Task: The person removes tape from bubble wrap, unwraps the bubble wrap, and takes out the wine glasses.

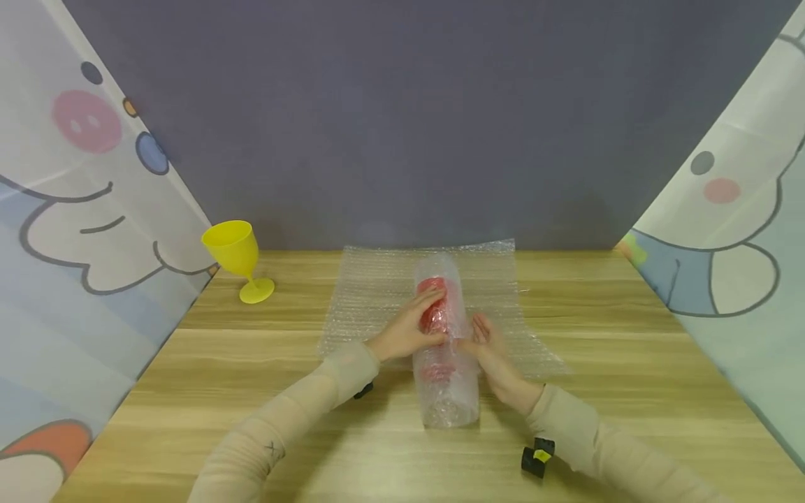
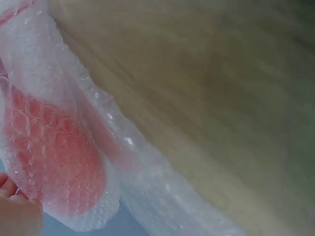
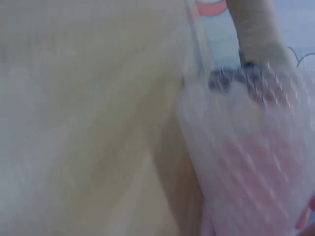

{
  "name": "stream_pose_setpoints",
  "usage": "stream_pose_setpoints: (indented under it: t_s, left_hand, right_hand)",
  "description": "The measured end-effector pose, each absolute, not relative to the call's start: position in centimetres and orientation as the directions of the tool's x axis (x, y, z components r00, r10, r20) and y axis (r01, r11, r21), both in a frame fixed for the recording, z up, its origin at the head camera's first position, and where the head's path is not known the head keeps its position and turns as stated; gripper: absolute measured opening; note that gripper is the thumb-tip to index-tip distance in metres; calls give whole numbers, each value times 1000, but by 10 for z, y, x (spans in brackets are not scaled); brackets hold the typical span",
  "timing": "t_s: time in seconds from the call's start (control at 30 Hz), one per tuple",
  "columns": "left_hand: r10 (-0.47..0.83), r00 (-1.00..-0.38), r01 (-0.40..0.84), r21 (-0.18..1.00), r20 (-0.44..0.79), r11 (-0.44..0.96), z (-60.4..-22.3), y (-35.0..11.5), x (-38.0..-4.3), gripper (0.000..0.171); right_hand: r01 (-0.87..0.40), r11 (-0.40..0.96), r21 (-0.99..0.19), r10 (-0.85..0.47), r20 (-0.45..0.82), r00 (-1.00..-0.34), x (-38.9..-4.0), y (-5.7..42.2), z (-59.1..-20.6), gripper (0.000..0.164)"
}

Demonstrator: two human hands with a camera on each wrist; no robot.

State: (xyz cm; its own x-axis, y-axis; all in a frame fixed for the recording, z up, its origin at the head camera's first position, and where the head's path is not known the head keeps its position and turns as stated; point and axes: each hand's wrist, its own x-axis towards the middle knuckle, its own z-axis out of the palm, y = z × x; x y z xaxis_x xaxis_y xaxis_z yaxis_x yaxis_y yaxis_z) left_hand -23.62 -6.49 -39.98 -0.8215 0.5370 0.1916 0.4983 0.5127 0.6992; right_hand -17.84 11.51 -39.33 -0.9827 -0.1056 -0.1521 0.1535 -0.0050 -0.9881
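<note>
A see-through bubble wrap roll (image 1: 448, 402) lies lengthwise on the table. Inside it shows a red goblet-like thing (image 1: 434, 318), its rounded red bowl (image 2: 59, 157) clear through the bubbles in the left wrist view. My left hand (image 1: 409, 328) grips the roll from the left, fingers laid over its upper part and thumb lower down. On the right side, my right hand (image 1: 497, 360) has its thumb at the roll and its fingers extended just beside it. The right wrist view shows the roll's open end (image 3: 246, 93) close up.
The flat bubble wrap sheet (image 1: 371, 286) spreads beneath and behind the roll, toward the table's back edge. A yellow goblet (image 1: 233, 248) stands at the back left of the wooden table (image 1: 616, 419). A dark wall (image 1: 402, 126) closes off the back; printed cloths hang at both sides.
</note>
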Motion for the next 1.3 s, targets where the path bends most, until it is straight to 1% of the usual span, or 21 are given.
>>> stream_pose_setpoints:
  t_s: [0.03,0.13,0.2,0.27,0.37,0.47,0.57,0.63,0.77,0.87,0.93,1.13,1.2,1.3]
  left_hand:
    - [539,-820,499,698,190,513,-400,-64,-237,83]
    - [544,-821,495,692,175,525,-400,-62,-238,86]
    - [549,-820,497,680,163,539,-400,-61,-238,88]
    - [556,-816,504,669,160,547,-399,-61,-237,90]
    - [567,-807,523,646,166,555,-400,-60,-238,93]
    - [576,-799,539,630,172,560,-402,-62,-237,94]
    - [581,-793,551,620,183,558,-404,-62,-237,94]
    - [579,-793,549,632,188,547,-404,-62,-237,95]
    - [581,-794,534,660,177,529,-404,-62,-237,96]
    - [582,-795,528,665,170,527,-403,-62,-237,96]
    - [581,-794,533,660,176,530,-402,-62,-236,96]
    - [582,-801,517,653,141,553,-403,-60,-234,98]
    - [586,-798,519,652,139,553,-404,-60,-234,98]
    - [587,-792,540,642,169,544,-404,-59,-235,100]
  right_hand:
    - [114,35,-993,-94,-117,-989,-182,117,-391,85]
    - [-30,210,-977,-91,11,-996,-193,121,-386,82]
    - [-134,332,-934,-114,101,-988,-199,122,-385,81]
    - [-229,408,-884,-146,185,-972,-205,121,-384,76]
    - [-331,457,-826,-194,271,-943,-212,118,-386,66]
    - [-389,501,-773,-229,315,-921,-216,114,-390,58]
    - [-428,549,-718,-264,337,-904,-217,113,-393,58]
    - [-442,578,-686,-287,336,-897,-218,113,-393,62]
    - [-468,620,-630,-350,311,-884,-217,117,-390,71]
    - [-506,629,-591,-403,309,-861,-218,120,-389,70]
    - [-530,612,-587,-430,316,-846,-220,123,-388,66]
    - [-570,517,-638,-481,335,-810,-223,136,-393,45]
    - [-589,493,-641,-485,360,-797,-224,139,-396,38]
    - [-636,447,-629,-488,425,-763,-227,141,-398,31]
